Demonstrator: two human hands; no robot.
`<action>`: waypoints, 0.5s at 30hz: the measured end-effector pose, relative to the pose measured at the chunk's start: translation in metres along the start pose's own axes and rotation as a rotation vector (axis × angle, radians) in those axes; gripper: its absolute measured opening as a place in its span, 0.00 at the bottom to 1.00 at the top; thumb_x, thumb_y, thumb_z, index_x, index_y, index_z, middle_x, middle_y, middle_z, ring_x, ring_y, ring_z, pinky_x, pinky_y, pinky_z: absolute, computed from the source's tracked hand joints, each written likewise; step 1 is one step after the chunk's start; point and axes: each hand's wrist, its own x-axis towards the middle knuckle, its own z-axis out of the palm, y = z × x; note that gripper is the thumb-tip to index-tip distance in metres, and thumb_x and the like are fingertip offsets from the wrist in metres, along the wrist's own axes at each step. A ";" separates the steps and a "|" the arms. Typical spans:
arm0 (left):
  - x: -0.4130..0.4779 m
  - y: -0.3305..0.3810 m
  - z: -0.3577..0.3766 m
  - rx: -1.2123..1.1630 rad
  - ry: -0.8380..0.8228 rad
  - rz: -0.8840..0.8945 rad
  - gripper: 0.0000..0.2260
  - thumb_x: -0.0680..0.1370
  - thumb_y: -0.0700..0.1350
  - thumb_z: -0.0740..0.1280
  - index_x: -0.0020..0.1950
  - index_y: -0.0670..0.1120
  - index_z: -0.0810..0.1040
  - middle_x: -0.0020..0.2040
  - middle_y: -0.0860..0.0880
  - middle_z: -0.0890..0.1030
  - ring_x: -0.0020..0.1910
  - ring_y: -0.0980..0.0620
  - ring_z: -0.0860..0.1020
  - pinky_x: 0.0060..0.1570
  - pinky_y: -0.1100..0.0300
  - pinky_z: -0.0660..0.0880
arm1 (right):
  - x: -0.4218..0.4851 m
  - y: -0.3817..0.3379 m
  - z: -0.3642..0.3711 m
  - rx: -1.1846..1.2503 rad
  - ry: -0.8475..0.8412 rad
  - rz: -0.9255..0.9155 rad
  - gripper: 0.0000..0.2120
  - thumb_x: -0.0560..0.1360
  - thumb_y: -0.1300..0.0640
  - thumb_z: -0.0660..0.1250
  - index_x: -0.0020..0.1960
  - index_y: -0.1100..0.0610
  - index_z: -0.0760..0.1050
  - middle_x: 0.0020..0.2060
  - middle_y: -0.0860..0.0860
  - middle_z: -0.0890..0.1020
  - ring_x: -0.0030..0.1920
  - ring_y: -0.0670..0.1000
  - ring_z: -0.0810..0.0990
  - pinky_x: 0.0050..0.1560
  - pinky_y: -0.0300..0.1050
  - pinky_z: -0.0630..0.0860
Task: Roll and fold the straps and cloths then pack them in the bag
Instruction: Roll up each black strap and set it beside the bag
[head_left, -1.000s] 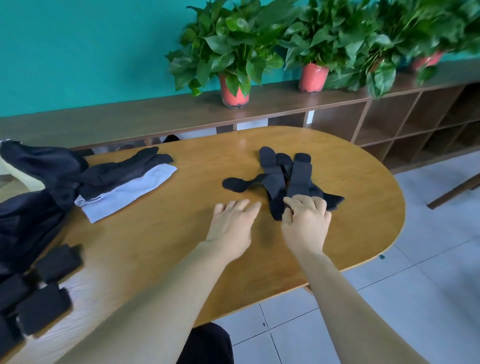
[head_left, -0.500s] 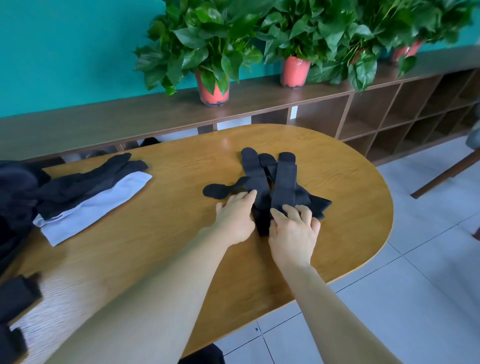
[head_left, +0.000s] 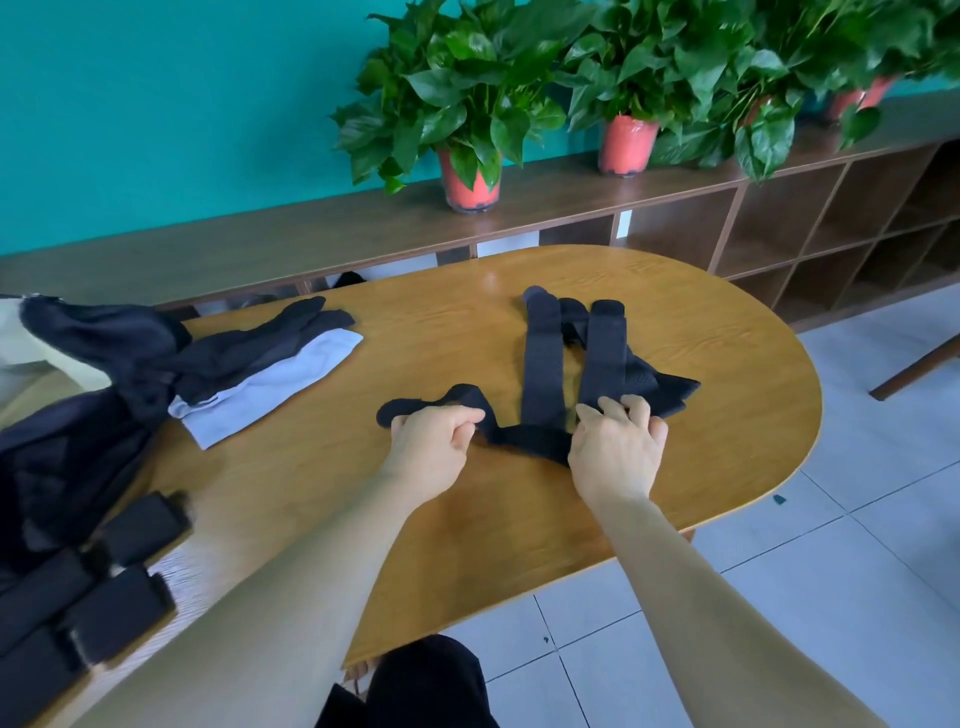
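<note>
Folding seems in hand: the left hand (head_left: 435, 440) curls around the side tab (head_left: 394, 414) of the black strap piece (head_left: 540, 364), and the right hand (head_left: 615, 448) pinches its near edge. The bands (head_left: 602, 353) stretch beyond the fingertips (head_left: 639, 410). Next, the tab probably needs folding toward the right fingers.

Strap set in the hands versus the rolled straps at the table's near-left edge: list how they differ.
The strap set lies unrolled and spread out; the rolled straps are tight bundles. The left hand and right hand grip the strap set; nothing touches the rolled straps. Both are black.
</note>
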 end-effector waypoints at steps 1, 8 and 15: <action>-0.004 -0.004 -0.002 0.003 0.001 0.001 0.15 0.83 0.43 0.57 0.65 0.53 0.76 0.58 0.54 0.80 0.60 0.51 0.73 0.66 0.54 0.63 | -0.001 -0.002 -0.001 -0.001 -0.004 -0.014 0.07 0.71 0.62 0.69 0.47 0.57 0.84 0.50 0.56 0.83 0.60 0.62 0.73 0.54 0.58 0.67; -0.021 -0.019 0.002 0.320 -0.078 0.015 0.19 0.83 0.48 0.54 0.75 0.54 0.61 0.68 0.54 0.71 0.66 0.53 0.68 0.62 0.55 0.56 | -0.017 -0.023 -0.008 0.032 0.016 -0.122 0.09 0.68 0.62 0.71 0.47 0.56 0.84 0.47 0.55 0.84 0.60 0.61 0.74 0.56 0.59 0.67; -0.028 0.003 0.017 0.516 0.010 0.231 0.23 0.81 0.56 0.54 0.76 0.54 0.60 0.68 0.51 0.65 0.68 0.48 0.61 0.66 0.50 0.57 | -0.019 -0.033 -0.009 0.047 0.002 -0.170 0.12 0.66 0.64 0.70 0.49 0.56 0.84 0.49 0.55 0.84 0.59 0.62 0.74 0.55 0.56 0.60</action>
